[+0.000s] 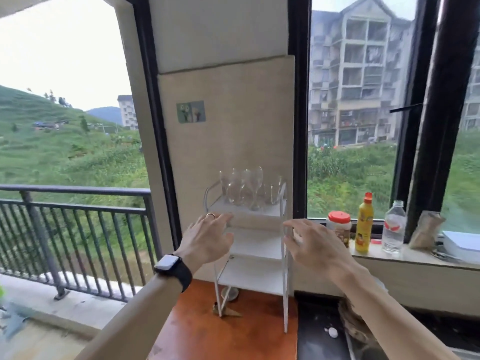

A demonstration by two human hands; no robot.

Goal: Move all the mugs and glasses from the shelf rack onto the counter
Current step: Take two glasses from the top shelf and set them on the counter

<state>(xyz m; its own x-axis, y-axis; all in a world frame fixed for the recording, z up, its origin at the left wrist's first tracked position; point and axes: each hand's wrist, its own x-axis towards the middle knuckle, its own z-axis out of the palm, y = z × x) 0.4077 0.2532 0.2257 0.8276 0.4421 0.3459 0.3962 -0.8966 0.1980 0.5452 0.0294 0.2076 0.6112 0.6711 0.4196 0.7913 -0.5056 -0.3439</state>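
A white three-tier shelf rack [255, 245] stands on a reddish-brown wooden counter [207, 331] against the wall. Several clear glasses [246, 189], some stemmed, stand on its top shelf. My left hand [210, 237], with a ring and a watch on the wrist, is spread at the rack's left side near the top shelf edge. At the rack's right upright my right hand [314, 245] is also spread. Neither hand holds anything. The two lower shelves look bare.
A window sill at the right carries a red-lidded jar [339, 227], a yellow bottle [365, 224], a clear water bottle [394, 229] and a bag. A dark surface [319, 331] lies right of the counter. A balcony railing [78, 229] is at the left.
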